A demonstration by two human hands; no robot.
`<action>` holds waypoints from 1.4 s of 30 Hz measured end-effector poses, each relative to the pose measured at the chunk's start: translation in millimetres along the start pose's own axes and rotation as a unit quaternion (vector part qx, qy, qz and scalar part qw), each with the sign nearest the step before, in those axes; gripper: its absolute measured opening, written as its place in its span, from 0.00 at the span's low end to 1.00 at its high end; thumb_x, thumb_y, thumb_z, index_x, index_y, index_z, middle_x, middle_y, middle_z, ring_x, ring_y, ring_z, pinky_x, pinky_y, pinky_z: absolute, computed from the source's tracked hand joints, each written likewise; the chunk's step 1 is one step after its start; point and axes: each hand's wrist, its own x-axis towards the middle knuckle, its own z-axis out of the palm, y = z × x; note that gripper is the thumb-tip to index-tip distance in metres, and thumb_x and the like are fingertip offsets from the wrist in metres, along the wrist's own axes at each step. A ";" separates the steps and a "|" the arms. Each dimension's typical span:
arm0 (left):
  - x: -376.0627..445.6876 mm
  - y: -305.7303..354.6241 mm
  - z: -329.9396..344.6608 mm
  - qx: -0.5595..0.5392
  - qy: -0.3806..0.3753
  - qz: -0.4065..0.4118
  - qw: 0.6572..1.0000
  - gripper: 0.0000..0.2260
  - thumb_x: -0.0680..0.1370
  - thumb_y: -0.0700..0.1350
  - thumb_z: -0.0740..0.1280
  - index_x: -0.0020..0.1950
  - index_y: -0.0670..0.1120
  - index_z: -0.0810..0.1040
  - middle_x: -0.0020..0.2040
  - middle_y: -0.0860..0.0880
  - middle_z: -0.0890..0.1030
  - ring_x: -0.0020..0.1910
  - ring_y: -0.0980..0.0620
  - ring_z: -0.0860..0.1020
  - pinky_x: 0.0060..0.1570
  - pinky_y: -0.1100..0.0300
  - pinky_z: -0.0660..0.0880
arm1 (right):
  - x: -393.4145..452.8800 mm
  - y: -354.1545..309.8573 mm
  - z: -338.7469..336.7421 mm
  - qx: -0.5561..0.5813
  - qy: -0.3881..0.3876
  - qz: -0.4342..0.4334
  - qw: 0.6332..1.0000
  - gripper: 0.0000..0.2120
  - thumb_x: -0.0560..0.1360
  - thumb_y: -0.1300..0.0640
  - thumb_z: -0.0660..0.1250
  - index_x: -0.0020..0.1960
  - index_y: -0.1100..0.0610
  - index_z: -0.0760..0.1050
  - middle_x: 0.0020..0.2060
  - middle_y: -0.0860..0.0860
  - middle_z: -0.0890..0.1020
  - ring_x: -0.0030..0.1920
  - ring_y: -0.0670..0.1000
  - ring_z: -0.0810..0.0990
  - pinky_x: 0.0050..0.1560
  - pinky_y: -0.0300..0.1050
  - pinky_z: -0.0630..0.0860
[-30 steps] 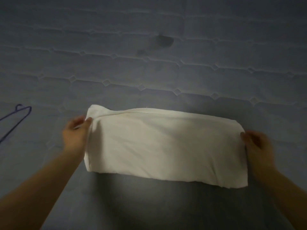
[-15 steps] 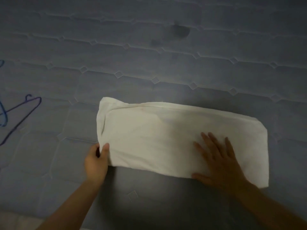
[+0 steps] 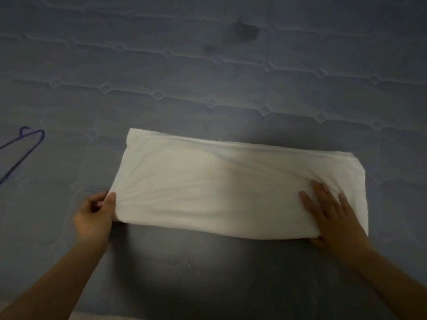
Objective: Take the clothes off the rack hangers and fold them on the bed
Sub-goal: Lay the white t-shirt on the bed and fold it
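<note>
A white garment (image 3: 219, 185), folded into a long flat band, lies across the grey-blue quilted mattress (image 3: 208, 72). My left hand (image 3: 96, 215) pinches the band's near left corner, thumb on top of the cloth and fingers curled under its edge. My right hand (image 3: 332, 213) lies flat on the right end of the garment, palm down and fingers spread, pressing the cloth against the bed. Small wrinkles run out from under that hand.
A thin purple wire hanger (image 3: 20, 151) lies on the mattress at the far left edge of view. Two dark stains (image 3: 247, 31) mark the mattress further back. The mattress's near edge shows at the bottom left.
Both hands left the garment's ends: the left went down to the near left corner, the right came onto the cloth and slid toward the right end. The view shifted slightly.
</note>
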 end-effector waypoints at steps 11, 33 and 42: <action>-23.8 76.1 52.8 0.144 -0.157 0.370 0.904 0.13 0.71 0.48 0.74 0.54 0.49 0.79 0.54 0.52 0.77 0.55 0.57 0.73 0.60 0.58 0.68 | -28.2 -54.1 -15.7 0.095 0.071 -0.082 0.990 0.27 0.81 0.43 0.43 0.49 0.50 0.79 0.44 0.50 0.82 0.40 0.49 0.83 0.37 0.41 0.78; -72.8 184.1 201.7 0.429 -0.479 0.259 0.720 0.08 0.76 0.47 0.64 0.40 0.44 0.77 0.45 0.39 0.81 0.46 0.39 0.78 0.44 0.56 0.73 | 43.5 -190.9 -38.7 0.868 0.029 0.481 0.117 0.19 0.70 0.65 0.72 0.60 0.58 0.75 0.52 0.53 0.82 0.48 0.50 0.81 0.42 0.40 0.78; -66.1 256.6 156.2 0.236 -0.423 0.152 0.862 0.08 0.72 0.40 0.67 0.34 0.47 0.72 0.27 0.49 0.69 0.23 0.52 0.65 0.17 0.70 0.57 | 42.9 -140.3 -112.2 0.857 0.158 0.451 0.193 0.08 0.69 0.60 0.73 0.47 0.57 0.78 0.46 0.50 0.82 0.48 0.50 0.80 0.44 0.41 0.75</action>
